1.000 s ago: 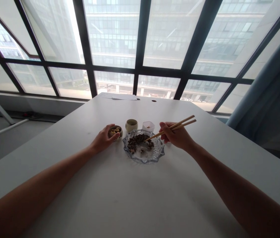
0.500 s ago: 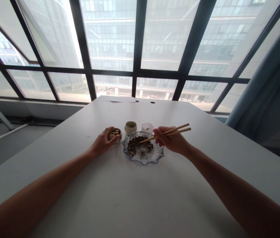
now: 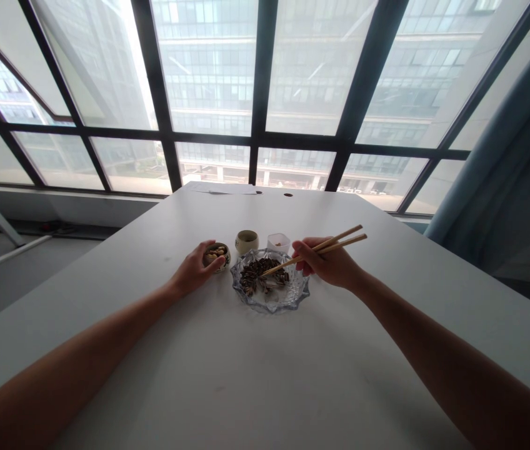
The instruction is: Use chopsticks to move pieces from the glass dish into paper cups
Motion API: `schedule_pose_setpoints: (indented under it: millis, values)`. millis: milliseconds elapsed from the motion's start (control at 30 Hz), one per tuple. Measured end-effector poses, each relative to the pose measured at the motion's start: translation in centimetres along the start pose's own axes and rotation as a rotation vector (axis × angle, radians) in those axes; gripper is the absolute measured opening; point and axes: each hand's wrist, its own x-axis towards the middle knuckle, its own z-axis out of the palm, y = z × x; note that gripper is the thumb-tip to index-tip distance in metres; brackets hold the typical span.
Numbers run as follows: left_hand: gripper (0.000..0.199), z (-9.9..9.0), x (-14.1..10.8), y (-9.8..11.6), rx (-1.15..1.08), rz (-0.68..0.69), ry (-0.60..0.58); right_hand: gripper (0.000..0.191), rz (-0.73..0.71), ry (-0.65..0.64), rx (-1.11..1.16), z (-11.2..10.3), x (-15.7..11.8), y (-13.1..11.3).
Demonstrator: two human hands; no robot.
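Observation:
My left hand point(image 3: 198, 265) is wrapped round a small patterned cup point(image 3: 220, 265) standing on the table, with pale nuts, perhaps peanuts, inside it. A pair of wooden chopsticks point(image 3: 331, 242) is gripped in my right hand point(image 3: 324, 262). Their tips reach down into a scalloped clear glass bowl point(image 3: 299, 294), among dark striped seeds point(image 3: 250, 275) that look like sunflower seeds. Whether the tips pinch a seed is too small to tell. Part of the bowl's floor shows bare near its front.
Behind the bowl stand a second cream cup point(image 3: 247, 242) and a small translucent plastic container point(image 3: 279, 241) with a little something in it. White paper point(image 3: 222, 188) lies at the far end of the white table point(image 3: 227, 375). A blue-grey curtain point(image 3: 494, 162) hangs at right.
The chopsticks' rear ends have risen a little and shifted right, while their tips have moved slightly left and down among the seeds. My left hand stays on the cup.

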Motion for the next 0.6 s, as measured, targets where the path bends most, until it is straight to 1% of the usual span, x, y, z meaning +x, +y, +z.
schedule_pose_setpoints:
  millis: [100, 200, 267, 333, 400, 467, 533, 600]
  values:
    - [0.074, 0.1, 0.0, 0.0, -0.005, -0.005, 0.000, 0.059, -0.025, -0.064, -0.030, 0.2, -0.1, -0.1]
    - [0.074, 0.2, 0.1, -0.1, -0.006, -0.007, 0.000, 0.060, -0.019, -0.072, -0.021, 0.3, -0.1, -0.1]
    - [0.074, 0.2, 0.1, -0.2, -0.006, -0.007, 0.000, 0.060, 0.014, -0.025, 0.025, 0.1, 0.1, 0.0]
    - [0.073, 0.3, 0.1, -0.3, -0.011, -0.007, 0.003, 0.061, 0.067, 0.063, 0.113, -0.4, 0.5, 0.2]
    - [0.072, 0.3, 0.1, -0.3, -0.016, -0.003, 0.009, 0.063, 0.123, 0.152, 0.206, -1.1, 1.0, 0.4]
    - [0.071, 0.3, 0.1, -0.4, -0.016, -0.002, 0.012, 0.063, 0.144, 0.200, 0.238, -2.1, 1.3, 0.2]
    - [0.072, 0.3, 0.1, -0.4, -0.013, -0.004, 0.010, 0.064, 0.095, 0.235, 0.176, -3.3, 1.1, -0.4]
    - [0.073, 0.2, 0.1, -0.3, -0.012, -0.005, 0.008, 0.064, -0.004, 0.299, 0.035, -4.7, 0.5, -1.5]
